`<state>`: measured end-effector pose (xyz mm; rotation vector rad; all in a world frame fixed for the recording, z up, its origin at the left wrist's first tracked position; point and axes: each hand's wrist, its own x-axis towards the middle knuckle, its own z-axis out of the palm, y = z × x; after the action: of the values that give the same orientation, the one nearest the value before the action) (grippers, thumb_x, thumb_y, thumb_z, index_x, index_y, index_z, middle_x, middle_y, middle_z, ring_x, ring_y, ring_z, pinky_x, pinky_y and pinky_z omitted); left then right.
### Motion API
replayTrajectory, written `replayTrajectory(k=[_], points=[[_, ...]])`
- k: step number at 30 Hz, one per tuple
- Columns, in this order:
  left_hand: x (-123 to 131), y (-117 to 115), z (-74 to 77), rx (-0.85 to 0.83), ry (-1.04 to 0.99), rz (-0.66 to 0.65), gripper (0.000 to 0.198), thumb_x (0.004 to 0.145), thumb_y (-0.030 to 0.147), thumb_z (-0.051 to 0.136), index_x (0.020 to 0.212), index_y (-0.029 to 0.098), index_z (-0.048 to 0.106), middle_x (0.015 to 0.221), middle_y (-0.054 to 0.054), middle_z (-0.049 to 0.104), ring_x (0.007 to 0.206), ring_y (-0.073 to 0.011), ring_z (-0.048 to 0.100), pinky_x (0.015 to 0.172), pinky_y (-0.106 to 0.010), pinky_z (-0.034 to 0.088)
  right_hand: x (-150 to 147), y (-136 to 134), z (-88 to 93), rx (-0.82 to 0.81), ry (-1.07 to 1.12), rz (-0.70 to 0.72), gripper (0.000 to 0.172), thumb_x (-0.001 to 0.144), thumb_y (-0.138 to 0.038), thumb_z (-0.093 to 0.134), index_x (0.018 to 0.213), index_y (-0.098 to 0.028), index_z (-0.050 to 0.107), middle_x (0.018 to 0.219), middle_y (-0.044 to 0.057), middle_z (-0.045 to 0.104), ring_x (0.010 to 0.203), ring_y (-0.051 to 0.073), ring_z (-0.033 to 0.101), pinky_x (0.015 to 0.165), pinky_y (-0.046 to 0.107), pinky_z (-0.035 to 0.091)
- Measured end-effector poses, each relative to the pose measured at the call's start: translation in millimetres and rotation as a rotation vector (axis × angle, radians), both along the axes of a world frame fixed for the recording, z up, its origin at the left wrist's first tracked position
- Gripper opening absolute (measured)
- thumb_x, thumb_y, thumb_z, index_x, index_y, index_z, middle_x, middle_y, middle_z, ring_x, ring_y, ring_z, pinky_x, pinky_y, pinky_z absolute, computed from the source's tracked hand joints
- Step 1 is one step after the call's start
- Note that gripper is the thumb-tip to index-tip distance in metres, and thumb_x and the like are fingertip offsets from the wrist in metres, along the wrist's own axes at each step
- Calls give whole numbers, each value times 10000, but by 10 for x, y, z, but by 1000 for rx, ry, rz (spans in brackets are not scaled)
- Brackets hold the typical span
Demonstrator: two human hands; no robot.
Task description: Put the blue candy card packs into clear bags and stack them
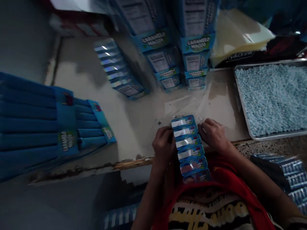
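Observation:
A row of several small blue candy packs (190,148) with clear windows lies at the near table edge, running from the tabletop toward my body. My left hand (164,144) grips the row's left side with curled fingers. My right hand (213,134) presses against its right side, fingers bent. A sheet of clear plastic film (189,105) lies on the table just beyond the row, and the far packs rest on it.
A metal tray (242,105) of pale blue candies sits at right. Stacks of blue cartons (165,41) stand at the back. Flat blue cartons (48,127) pile at left. More wrapped packs (292,175) lie at lower right. The table edge (129,163) is chipped.

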<state>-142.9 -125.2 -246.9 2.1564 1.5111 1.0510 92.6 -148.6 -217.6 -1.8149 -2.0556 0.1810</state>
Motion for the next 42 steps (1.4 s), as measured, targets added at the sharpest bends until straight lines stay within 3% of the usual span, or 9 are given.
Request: replayTrajectory(k=[3, 6, 8, 10, 15, 21, 29, 36, 42], points=[[45, 42, 32, -7, -150, 74, 162, 941, 263, 683, 1078, 176, 699, 1023, -80, 762, 921, -188, 741, 844, -305, 591, 11, 33, -75, 71, 127, -62, 246, 1018, -277, 569, 792, -210, 635, 790, 48, 715, 672, 160, 649, 622, 283, 401], [55, 73, 68, 13, -173, 118, 274, 933, 319, 713, 1162, 170, 694, 1098, -104, 763, 1017, -211, 735, 902, -345, 603, 13, 49, -120, 116, 245, -84, 107, 992, -283, 589, 989, -210, 667, 837, 41, 752, 719, 183, 702, 656, 282, 485], [54, 95, 88, -21, -201, 85, 240, 946, 329, 692, 1131, 178, 716, 1120, -104, 762, 1051, -207, 725, 912, -344, 609, 14, 47, -130, 144, 269, -26, 165, 1003, -253, 574, 1106, -212, 697, 874, 47, 778, 758, 182, 729, 696, 286, 527], [54, 112, 97, -75, -249, 72, 199, 949, 321, 680, 1080, 182, 734, 1058, -77, 769, 953, -173, 729, 843, -299, 614, 12, 38, -129, 168, 264, 25, 213, 1021, -219, 555, 1137, -220, 734, 851, 44, 779, 735, 165, 725, 704, 279, 538], [60, 100, 106, -3, -230, 137, 144, 938, 311, 728, 894, 186, 782, 835, -27, 777, 754, -137, 717, 758, -249, 576, -16, 44, -77, 167, 380, -25, 192, 1005, -241, 601, 1091, -219, 770, 822, 36, 738, 633, 131, 644, 623, 265, 511], [66, 92, 206, -1, -176, 147, 153, 941, 289, 734, 873, 177, 812, 813, -27, 795, 723, -138, 726, 734, -242, 563, -62, 193, 52, 100, 708, -70, 56, 814, -170, 645, 839, -220, 641, 769, -18, 614, 658, 125, 571, 640, 265, 493], [83, -4, 220, 103, -216, 208, 93, 938, 236, 754, 879, 182, 802, 795, -7, 799, 701, -133, 733, 700, -225, 556, -84, 187, 128, 179, 640, -6, 99, 843, -155, 576, 784, -232, 597, 723, -18, 635, 646, 134, 599, 631, 273, 482], [59, -207, 66, 451, -145, 186, 109, 918, 98, 761, 990, 177, 780, 934, -54, 813, 804, -162, 774, 772, -258, 603, -109, 64, 110, 495, 469, 160, 163, 931, -66, 648, 902, -224, 625, 808, -1, 721, 718, 132, 669, 689, 292, 490], [-14, -328, -120, 426, 4, 159, 95, 946, 140, 749, 1021, 196, 756, 937, -51, 808, 798, -143, 763, 741, -228, 567, -95, -164, -59, 380, 437, 124, 189, 973, -84, 588, 870, -238, 554, 853, 16, 702, 735, 136, 655, 707, 291, 506]])
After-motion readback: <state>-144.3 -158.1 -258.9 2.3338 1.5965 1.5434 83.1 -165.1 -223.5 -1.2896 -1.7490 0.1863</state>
